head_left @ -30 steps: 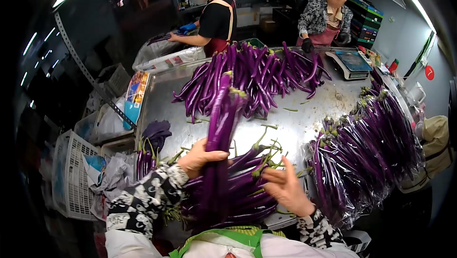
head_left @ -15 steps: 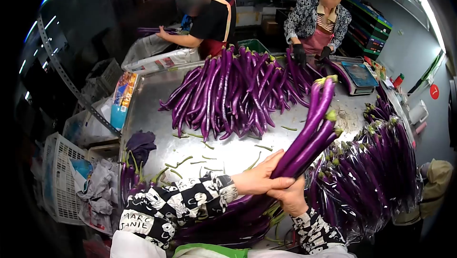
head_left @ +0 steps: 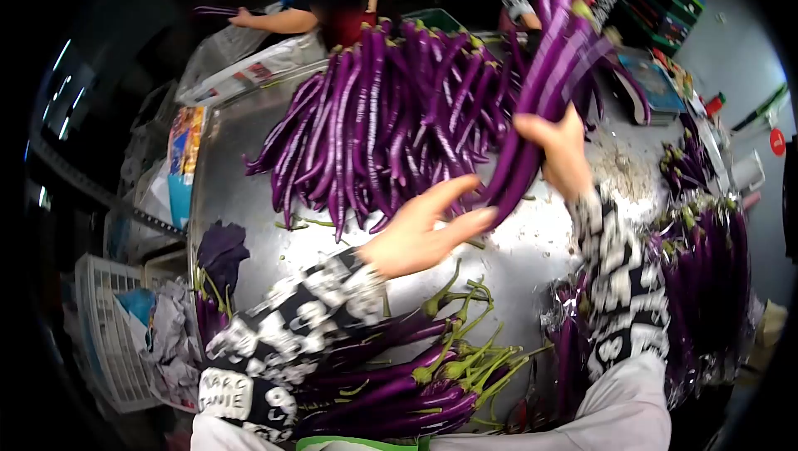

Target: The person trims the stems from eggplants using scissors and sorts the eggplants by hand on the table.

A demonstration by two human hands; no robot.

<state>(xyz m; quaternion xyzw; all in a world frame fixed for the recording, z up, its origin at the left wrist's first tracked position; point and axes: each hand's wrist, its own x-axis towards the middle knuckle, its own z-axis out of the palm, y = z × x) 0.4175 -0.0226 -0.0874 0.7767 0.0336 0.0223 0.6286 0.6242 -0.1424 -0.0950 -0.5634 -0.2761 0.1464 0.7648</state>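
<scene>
My right hand (head_left: 564, 152) is wrapped round the middle of a bundle of long purple eggplants (head_left: 544, 77), raised and tilted above the metal table. Beside the bundle's lower end, my left hand (head_left: 428, 231) has its fingers apart and holds nothing; whether a fingertip touches the eggplants I cannot tell. Beyond both hands lies a large pile of eggplants (head_left: 366, 131). Closer to my body, more eggplants (head_left: 407, 393) with long green stems rest below my left forearm.
Wrapped eggplants (head_left: 706, 285) in clear plastic stand at the right on the metal table (head_left: 237, 189). A scale (head_left: 657, 89) sits at the far right. At left are a white crate (head_left: 104, 343) and a dark cloth (head_left: 223, 253). Two people stand across the table.
The bundle has moved away from me, towards the far side. My left hand has let go of it and spread its fingers, while my right hand now grips it higher up. The view has shifted downwards.
</scene>
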